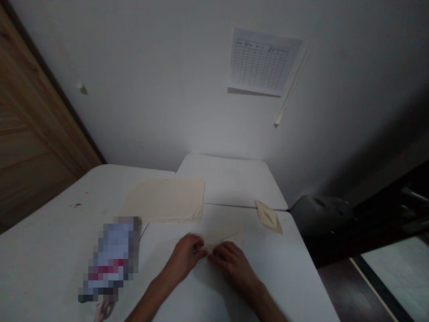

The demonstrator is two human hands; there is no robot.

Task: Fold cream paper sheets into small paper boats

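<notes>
Near the middle of the white table, a thin pale beige sheet (234, 233) lies partly folded over, its near edge at my fingers. My left hand (188, 252) pinches its left end, thumb and fingers close together. My right hand (233, 259) has its fingers curled down on the near edge, right beside the left. The fingers cover part of the sheet. Beyond my left hand lies a larger stack of similar flat beige sheets (170, 200). Off to the right rests a small folded beige piece (268, 217) with a slit-like opening.
A blurred-out pack (112, 252) lies at the left, with a pink-handled object (103, 308) below it. The white table (231, 179) has seams and meets the wall. A printed chart (261, 62) hangs above. A grey bin-like object (318, 214) stands past the right edge.
</notes>
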